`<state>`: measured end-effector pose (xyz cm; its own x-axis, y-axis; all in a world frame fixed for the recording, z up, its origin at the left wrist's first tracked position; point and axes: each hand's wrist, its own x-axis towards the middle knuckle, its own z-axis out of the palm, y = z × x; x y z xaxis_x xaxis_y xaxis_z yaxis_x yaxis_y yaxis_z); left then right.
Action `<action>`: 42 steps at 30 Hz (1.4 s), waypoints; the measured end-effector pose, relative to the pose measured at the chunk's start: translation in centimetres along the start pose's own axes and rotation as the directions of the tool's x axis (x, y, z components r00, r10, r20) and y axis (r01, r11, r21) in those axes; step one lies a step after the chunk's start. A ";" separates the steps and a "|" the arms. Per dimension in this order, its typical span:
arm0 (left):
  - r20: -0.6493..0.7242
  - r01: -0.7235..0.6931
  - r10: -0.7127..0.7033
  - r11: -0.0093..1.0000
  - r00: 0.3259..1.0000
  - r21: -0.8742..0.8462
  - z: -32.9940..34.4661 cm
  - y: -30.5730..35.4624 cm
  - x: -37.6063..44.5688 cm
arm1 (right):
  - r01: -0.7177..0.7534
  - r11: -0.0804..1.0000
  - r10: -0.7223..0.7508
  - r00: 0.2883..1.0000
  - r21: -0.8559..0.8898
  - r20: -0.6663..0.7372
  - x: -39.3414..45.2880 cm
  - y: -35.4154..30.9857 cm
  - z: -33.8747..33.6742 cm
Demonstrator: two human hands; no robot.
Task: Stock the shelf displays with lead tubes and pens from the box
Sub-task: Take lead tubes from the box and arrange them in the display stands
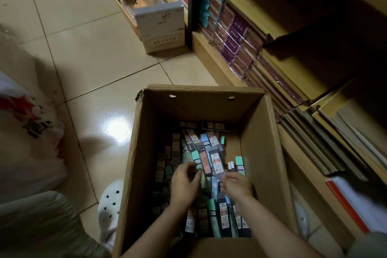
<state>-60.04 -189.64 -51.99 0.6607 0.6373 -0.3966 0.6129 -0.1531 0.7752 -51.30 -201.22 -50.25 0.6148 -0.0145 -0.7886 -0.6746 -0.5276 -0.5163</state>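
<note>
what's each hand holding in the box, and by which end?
Right hand pinches a clear-wrapped lead-tube packet at its near, lower end. Left hand has fingers curled among the packets in the cardboard box; whether it grips one cannot be told.

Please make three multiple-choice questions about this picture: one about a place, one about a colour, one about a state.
1. Where are both hands?
A. On the shelf
B. Inside the cardboard box
C. On the floor tiles

2. What colour is the shoe beside the box?
A. White
B. Black
C. Red

3. In what state is the cardboard box?
A. Taped shut
B. Lying on its side
C. Open at the top, with packets inside

Answers:
1 B: the left hand and right hand reach among the packets in the cardboard box.
2 A: the shoe is white with holes.
3 C: the packets are visible from above.
</note>
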 end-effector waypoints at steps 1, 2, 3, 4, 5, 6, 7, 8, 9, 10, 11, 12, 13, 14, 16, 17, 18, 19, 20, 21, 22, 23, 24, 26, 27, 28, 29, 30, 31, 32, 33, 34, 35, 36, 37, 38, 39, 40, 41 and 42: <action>0.019 0.080 -0.079 0.991 0.997 -0.107 -0.1 0.4 0.2 | 0.006 1.000 -0.007 0.999 0.009 0.036 -0.5 0.2 -0.1; 0.080 0.168 -0.153 0.957 0.985 -0.235 -0.2 0.8 0.4 | 0.007 1.000 -0.009 0.996 0.029 0.090 -1.2 0.2 0.0; 0.155 0.247 -0.204 0.901 0.967 -0.356 -0.2 1.1 0.6 | 0.008 0.999 -0.015 0.988 0.044 0.156 -1.8 0.2 0.2; 0.206 0.303 -0.235 0.853 0.950 -0.425 -0.3 1.4 0.7 | 0.009 0.999 -0.019 0.977 0.051 0.214 -2.3 0.1 0.5; 0.222 0.330 -0.254 0.824 0.942 -0.460 -0.4 1.6 0.8 | 0.022 0.999 -0.030 0.965 0.033 0.260 -2.5 0.1 0.9; 0.215 0.345 -0.272 0.800 0.938 -0.491 -0.5 1.6 1.0 | 0.043 0.999 -0.042 0.955 0.003 0.293 -2.7 -0.1 1.2; 0.198 0.353 -0.293 0.772 0.935 -0.529 -0.6 1.6 1.2 | 0.071 0.997 -0.060 0.950 -0.024 0.308 -2.6 -0.3 1.5; 0.178 0.355 -0.309 0.752 0.934 -0.556 -0.7 1.5 1.4 | 0.106 0.993 -0.085 0.951 -0.054 0.296 -2.4 -0.5 1.7; 0.158 0.346 -0.314 0.745 0.936 -0.571 -0.8 1.4 1.6 | 0.151 0.984 -0.122 0.958 -0.096 0.258 -1.9 -0.7 1.8; 0.144 0.336 -0.312 0.749 0.939 -0.572 -0.9 1.2 1.8 | 0.191 0.970 -0.159 0.967 -0.151 0.201 -1.3 -0.9 1.9; 0.136 0.328 -0.307 0.756 0.942 -0.566 -0.9 1.0 2.0 | 0.223 0.952 -0.197 0.971 -0.208 0.137 -0.5 -1.0 2.0; 0.135 0.326 -0.304 0.764 0.943 -0.557 -0.9 0.9 2.2 | 0.245 0.932 -0.233 0.969 -0.266 0.078 0.2 -1.3 2.0; 0.138 0.329 -0.306 0.768 0.942 -0.550 -0.9 0.6 2.4 | 0.268 0.909 -0.272 0.962 -0.319 0.032 0.8 -1.5 2.1; 0.141 0.338 -0.313 0.767 0.939 -0.546 -0.8 0.3 2.6 | 0.288 0.882 -0.308 0.951 -0.373 0.006 1.5 -1.7 2.3; 0.158 0.354 -0.321 0.756 0.934 -0.551 -0.6 -0.3 2.9 | 0.317 0.822 -0.366 0.931 -0.473 -0.013 2.6 -2.2 3.0; 0.170 0.358 -0.319 0.752 0.932 -0.553 -0.6 -0.5 3.1 | 0.322 0.792 -0.387 0.922 -0.518 -0.018 3.1 -2.4 3.5; 0.180 0.361 -0.315 0.754 0.932 -0.548 -0.5 -0.7 3.3 | 0.320 0.762 -0.401 0.916 -0.563 -0.023 3.5 -2.5 3.9; 0.186 0.363 -0.313 0.764 0.931 -0.533 -0.5 -0.8 3.5 | 0.312 0.729 -0.413 0.910 -0.609 -0.028 3.8 -2.6 4.2; 0.187 0.369 -0.318 0.781 0.929 -0.505 -0.5 -1.0 3.7 | 0.299 0.699 -0.419 0.908 -0.650 -0.032 4.0 -2.7 4.5; 0.186 0.374 -0.325 0.795 0.927 -0.477 -0.5 -1.1 3.8 | 0.286 0.680 -0.421 0.906 -0.675 -0.040 4.2 -2.8 4.7; 0.187 0.379 -0.329 0.803 0.925 -0.459 -0.5 -1.2 3.9 | 0.270 0.685 -0.408 0.911 -0.677 -0.050 4.3 -2.8 4.9; 0.188 0.383 -0.333 0.805 0.924 -0.453 -0.5 -1.3 4.0 | 0.253 0.703 -0.387 0.920 -0.665 -0.060 4.4 -2.9 5.1; 0.189 0.387 -0.338 0.804 0.922 -0.452 -0.5 -1.3 4.1 | 0.235 0.720 -0.360 0.931 -0.653 -0.063 4.4 -3.0 5.1; 0.192 0.398 -0.349 0.787 0.917 -0.471 -0.5 -1.1 4.0 | 0.209 0.739 -0.322 0.945 -0.640 -0.062 4.4 -2.9 5.0; 0.200 0.405 -0.353 0.774 0.914 -0.487 -0.5 -0.9 3.9 | 0.204 0.750 -0.311 0.948 -0.630 -0.063 4.3 -2.9 4.7; 0.211 0.415 -0.358 0.761 0.910 -0.500 -0.4 -0.7 3.8 | 0.202 0.762 -0.299 0.953 -0.615 -0.058 4.1 -2.8 4.3; 0.218 0.424 -0.364 0.750 0.905 -0.508 -0.4 -0.4 3.6 | 0.206 0.779 -0.285 0.958 -0.592 -0.041 3.9 -2.6 3.8; 0.217 0.425 -0.367 0.749 0.905 -0.508 -0.6 -0.3 3.4 | 0.208 0.807 -0.262 0.965 -0.553 -0.019 3.5 -2.4 3.2; 0.205 0.416 -0.362 0.762 0.909 -0.497 -0.7 -0.2 3.2 | 0.197 0.857 -0.226 0.974 -0.477 -0.003 3.0 -2.2 2.7; 0.193 0.401 -0.352 0.780 0.916 -0.480 -0.9 0.0 2.9 | 0.175 0.917 -0.181 0.983 -0.358 0.017 2.2 -1.8 2.1; 0.189 0.385 -0.336 0.794 0.923 -0.470 -1.0 0.2 2.7 | 0.149 0.964 -0.140 0.989 -0.222 0.053 1.4 -1.4 1.7; 0.193 0.374 -0.320 0.796 0.928 -0.476 -1.2 0.4 2.5 | 0.138 0.982 -0.126 0.987 -0.126 0.102 0.5 -1.1 1.3; 0.200 0.363 -0.303 0.791 0.932 -0.492 -1.2 0.6 2.2 | 0.146 0.985 -0.131 0.979 -0.094 0.156 -0.4 -0.7 1.1; 0.204 0.348 -0.282 0.785 0.937 -0.513 -1.3 0.8 2.0 | 0.155 0.985 -0.135 0.967 -0.076 0.217 -1.1 -0.5 0.9; 0.204 0.331 -0.261 0.781 0.944 -0.530 -1.3 1.1 1.8 | 0.162 0.985 -0.140 0.952 -0.057 0.274 -1.8 -0.3 0.9; 0.200 0.312 -0.241 0.780 0.950 -0.543 -1.3 1.3 1.6 | 0.167 0.985 -0.146 0.937 -0.041 0.317 -2.4 -0.2 0.9; 0.192 0.294 -0.224 0.781 0.955 -0.551 -1.3 1.5 1.5 | 0.181 0.983 -0.155 0.926 -0.044 0.344 -2.7 -0.2 0.9; 0.179 0.277 -0.213 0.787 0.961 -0.552 -1.4 1.6 1.4 | 0.204 0.977 -0.169 0.921 -0.063 0.351 -2.8 -0.3 0.9; 0.161 0.263 -0.208 0.796 0.965 -0.545 -1.5 1.6 1.4 | 0.233 0.967 -0.188 0.923 -0.101 0.335 -2.7 -0.5 0.9; 0.140 0.255 -0.213 0.805 0.967 -0.535 -1.7 1.6 1.5 | 0.261 0.955 -0.209 0.930 -0.141 0.301 -2.4 -0.8 0.9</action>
<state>-58.80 -187.69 -50.47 0.5687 0.5436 -0.6174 0.4300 0.4434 0.7865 -52.59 -200.04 -48.24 0.5903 0.3527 -0.7260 -0.4262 -0.6277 -0.6514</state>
